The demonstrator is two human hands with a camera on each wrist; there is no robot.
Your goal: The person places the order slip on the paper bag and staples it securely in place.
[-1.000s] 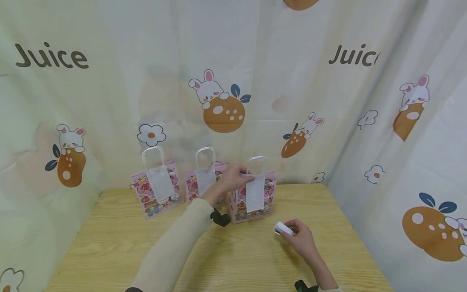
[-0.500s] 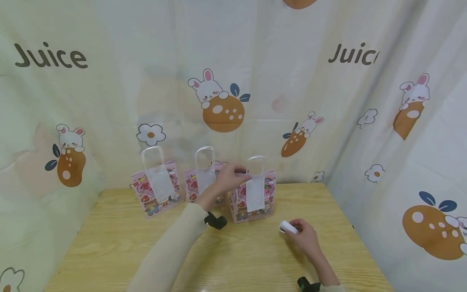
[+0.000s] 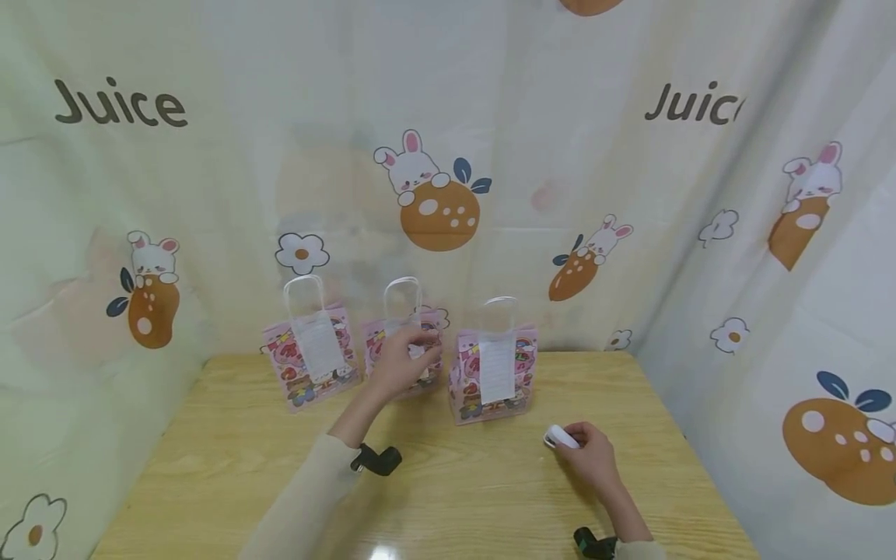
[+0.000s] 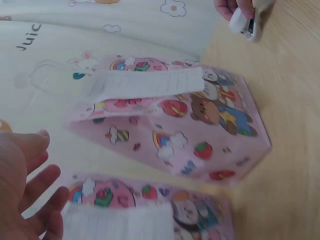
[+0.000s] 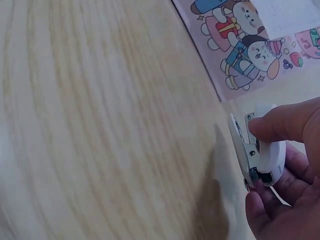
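My right hand (image 3: 591, 460) holds a small white stapler (image 3: 561, 437) above the table; in the right wrist view the thumb presses against the stapler (image 5: 274, 155) and fingers curl beneath it. My left hand (image 3: 397, 362) holds nothing, its fingers loosely bent in front of the middle pink gift bag (image 3: 374, 336), covering part of it. To its right stands another pink cartoon-printed gift bag (image 3: 467, 398), opened out, with a white paper slip (image 3: 497, 373) hanging down its front from below the white handle. The left wrist view shows this bag (image 4: 200, 145) apart from the left fingers.
A third pink gift bag (image 3: 285, 365) leans at the back left, tilted, also with a white slip (image 3: 318, 346). Behind the wooden table (image 3: 448, 498) hangs a printed curtain (image 3: 336, 187), with another side of it along the right.
My left hand has let go of the right bag's top and moved left, in front of the middle bag. My right hand has drawn slightly right with the stapler.
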